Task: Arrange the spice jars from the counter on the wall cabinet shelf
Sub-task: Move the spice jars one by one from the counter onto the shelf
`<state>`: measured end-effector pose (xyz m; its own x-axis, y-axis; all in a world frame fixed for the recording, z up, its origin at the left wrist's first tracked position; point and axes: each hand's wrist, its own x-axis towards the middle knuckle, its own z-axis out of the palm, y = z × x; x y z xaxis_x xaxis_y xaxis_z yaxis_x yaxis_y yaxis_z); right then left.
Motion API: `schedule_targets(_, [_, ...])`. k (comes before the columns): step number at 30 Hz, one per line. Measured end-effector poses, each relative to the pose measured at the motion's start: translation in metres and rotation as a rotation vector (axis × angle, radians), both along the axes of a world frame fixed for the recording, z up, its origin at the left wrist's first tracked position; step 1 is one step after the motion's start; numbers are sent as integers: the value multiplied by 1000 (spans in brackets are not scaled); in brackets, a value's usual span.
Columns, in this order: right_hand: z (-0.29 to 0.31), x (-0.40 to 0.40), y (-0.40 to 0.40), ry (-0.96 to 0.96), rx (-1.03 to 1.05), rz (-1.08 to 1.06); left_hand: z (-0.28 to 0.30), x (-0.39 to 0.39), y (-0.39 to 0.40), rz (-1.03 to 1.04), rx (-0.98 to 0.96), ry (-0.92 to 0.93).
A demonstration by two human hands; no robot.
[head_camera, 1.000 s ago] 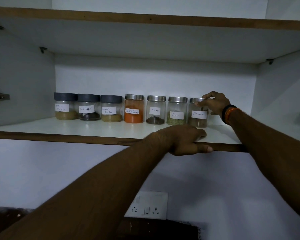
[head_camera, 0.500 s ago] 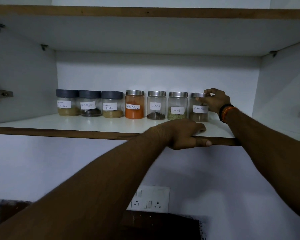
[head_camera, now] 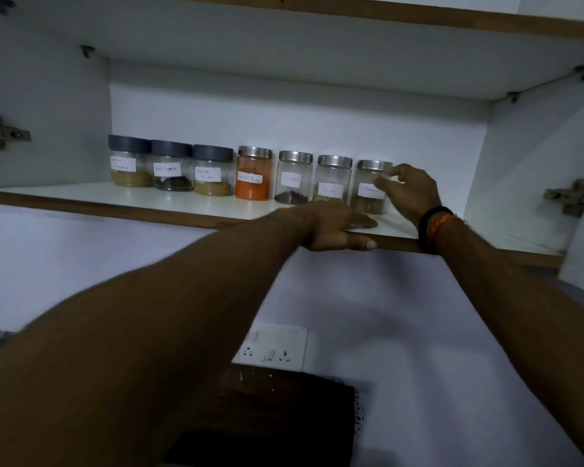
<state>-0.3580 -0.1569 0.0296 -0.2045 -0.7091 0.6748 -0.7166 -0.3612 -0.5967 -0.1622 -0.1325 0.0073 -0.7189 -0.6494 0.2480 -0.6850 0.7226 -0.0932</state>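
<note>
Last jar: the clear glass spice jar with a steel lid (head_camera: 371, 187) is seen at the right end of the seven-jar row on the white wall cabinet shelf (head_camera: 81, 193).
Right hand (head_camera: 410, 193): fingers loosely spread beside the jar's right side; contact cannot be told.
Left hand (head_camera: 334, 227): laid flat over the shelf edge, in front of the jar.
Advice: the jar is best nudged gently, label forward, level with its neighbours.

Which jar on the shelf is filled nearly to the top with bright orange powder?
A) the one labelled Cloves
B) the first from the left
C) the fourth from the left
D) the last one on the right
C: counting from the left, the fourth jar, the first with a silver lid, is nearly full of orange powder, while the other jars in the row hold only a low layer at the bottom.
</note>
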Motion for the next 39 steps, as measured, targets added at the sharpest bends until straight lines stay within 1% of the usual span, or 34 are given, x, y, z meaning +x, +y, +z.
schedule_targets(3, [-11, 10, 32, 119, -61, -19, -1, 2, 5, -7, -11, -3])
schedule_targets(7, [-26, 17, 65, 85, -40, 8, -6, 0, 14, 90, -7, 2])
schedule_targets(9, [-36, 19, 79, 85, -40, 17, -12, -3, 22, 148, -57, 3])
schedule_targets(13, [-59, 21, 103, 174, -101, -12, -20, -8, 41, 214, -189, 20])
schedule_targets(16, [-88, 20, 123, 287, -165, -91, -30, -13, 52, 254, -268, -16])
schedule_targets(19, [-124, 19, 142, 323, -221, -148, -48, -13, 61, 301, -339, -16])
schedule_targets(22, [-163, 22, 158, 325, -129, -164, -67, -11, 71, 303, -380, -12])
schedule_targets(26, [-218, 25, 179, 325, 70, -148, -107, -5, 88, 237, -447, 83])
schedule_targets(28, [-244, 28, 190, 361, 166, -129, -143, 0, 95, 202, -389, 94])
schedule_targets(30, [-268, 30, 199, 386, 246, -95, -186, 7, 103, 214, -264, 62])
schedule_targets(34, [-318, 39, 218, 354, 410, -31, -276, 13, 121, 221, 43, -18])
schedule_targets(37, [-355, 48, 230, 352, 529, -7, -328, 15, 137, 200, 173, -92])
schedule_targets(39, [-383, 55, 240, 354, 587, -16, -358, 17, 150, 200, 279, -102])
